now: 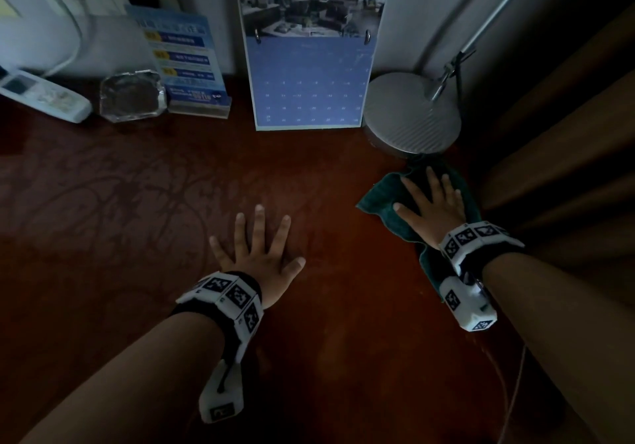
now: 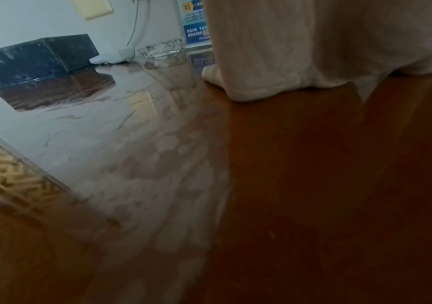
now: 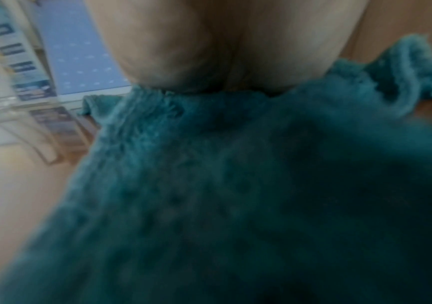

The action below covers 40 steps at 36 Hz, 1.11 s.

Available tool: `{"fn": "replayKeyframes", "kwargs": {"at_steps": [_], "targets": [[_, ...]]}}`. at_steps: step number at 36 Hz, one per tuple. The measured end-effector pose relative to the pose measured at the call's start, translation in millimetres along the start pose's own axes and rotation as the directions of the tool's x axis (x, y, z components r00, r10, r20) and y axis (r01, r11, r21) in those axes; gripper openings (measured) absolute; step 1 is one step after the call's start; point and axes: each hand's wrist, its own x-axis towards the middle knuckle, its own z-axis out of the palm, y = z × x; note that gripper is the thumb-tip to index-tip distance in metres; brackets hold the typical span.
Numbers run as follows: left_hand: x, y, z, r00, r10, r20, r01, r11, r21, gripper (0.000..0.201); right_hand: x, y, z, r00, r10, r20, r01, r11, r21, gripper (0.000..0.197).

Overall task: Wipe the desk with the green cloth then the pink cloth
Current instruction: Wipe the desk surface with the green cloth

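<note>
The green cloth [image 1: 385, 203] lies flat on the dark red-brown desk [image 1: 137, 203] at the right, just in front of the lamp base. My right hand [image 1: 431, 199] presses on it with straight, spread fingers; in the right wrist view the green cloth [image 3: 235, 185] fills the frame under my palm [image 3: 209, 51]. My left hand [image 1: 257, 247] rests flat on the bare desk near the middle, fingers spread, holding nothing. In the left wrist view my left palm [image 2: 313, 41] sits on the glossy desk [image 2: 313, 185]. No pink cloth is in view.
Along the back stand a blue desk calendar [image 1: 309, 83], a blue leaflet holder [image 1: 185, 62], a glass ashtray [image 1: 132, 95] and a white remote [image 1: 41, 95]. The round lamp base [image 1: 412, 113] sits behind the cloth. A black box [image 2: 35, 57] stands far left. Brown curtains [image 1: 556, 168] hang right.
</note>
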Motion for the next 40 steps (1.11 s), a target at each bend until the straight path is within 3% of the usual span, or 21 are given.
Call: {"fn": "replayKeyframes", "kwargs": {"at_steps": [9,40], "targets": [[-1.9,0.5,-1.5,1.000,0.000,0.001,0.000,1.000,-0.011,0.071,-6.9,-5.2,1.0,0.988,0.153,-0.036,-0.151,0.987,0.053,0.064],[-8.3,5.6,0.0,0.997,-0.026,-0.072,0.025,1.000,-0.016,0.072,-126.2,34.1,55.8,0.971,0.232,-0.056,-0.226,0.969,0.094,0.063]]}}
